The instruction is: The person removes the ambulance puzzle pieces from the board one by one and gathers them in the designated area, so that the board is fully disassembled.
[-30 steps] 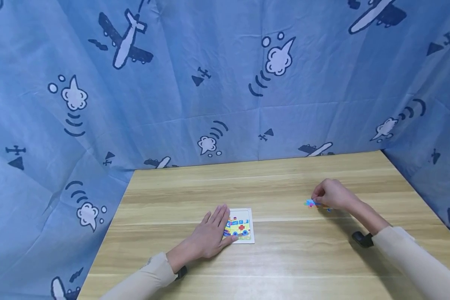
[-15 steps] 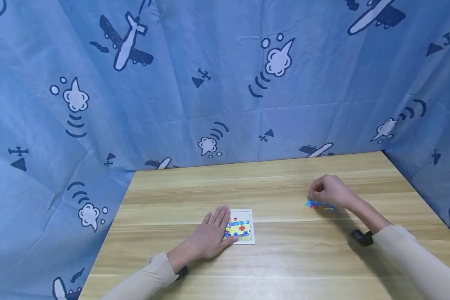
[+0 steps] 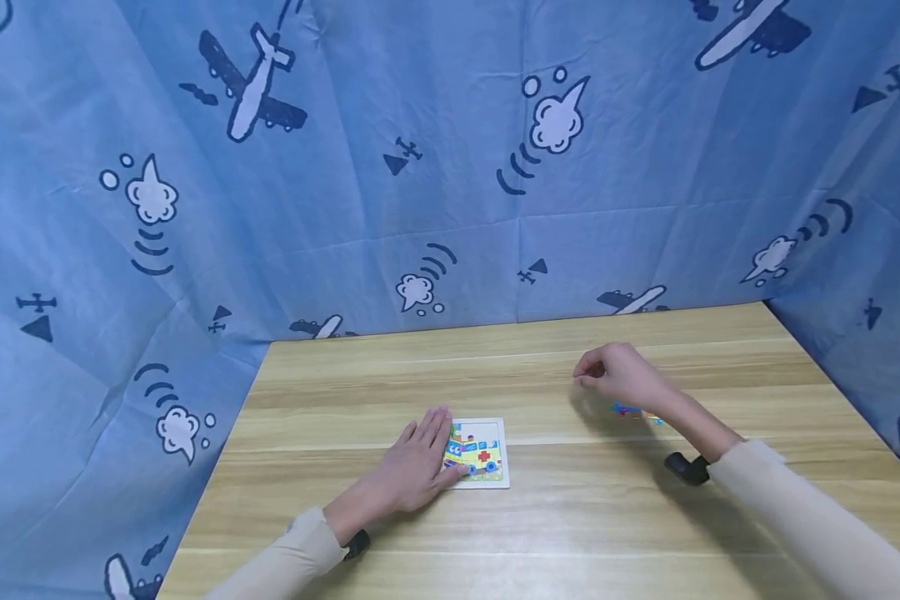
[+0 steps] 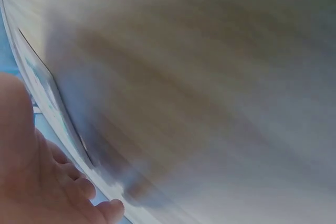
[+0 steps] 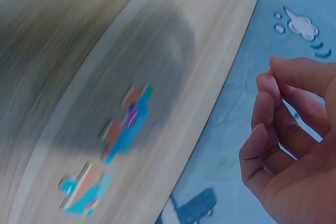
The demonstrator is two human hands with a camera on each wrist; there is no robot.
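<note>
A small square jigsaw puzzle of a yellow ambulance (image 3: 483,457) lies in a white frame (image 3: 506,454) on the table. My left hand (image 3: 414,462) rests flat over its left side, fingers straight and hiding that edge. To the right, my right hand (image 3: 624,377) is raised over the table, its thumb and forefinger tips pinched around a puzzle piece that is almost wholly hidden. Only a faint orange edge shows at the fingertips (image 5: 269,70). Behind and below that hand lie loose blue and orange puzzle pieces (image 3: 633,411), seen as two clusters in the right wrist view, the lower one mostly light blue (image 5: 84,201).
The wooden table (image 3: 390,375) reaches back to a blue curtain (image 3: 450,150) printed with planes and clouds, which also encloses both sides. A dark wrist camera (image 3: 687,468) hangs under the right forearm.
My right hand has lifted off the loose pieces and moved left with fingertips pinched, uncovering more of the pieces. The left hand has slid slightly left, showing more of the puzzle.
</note>
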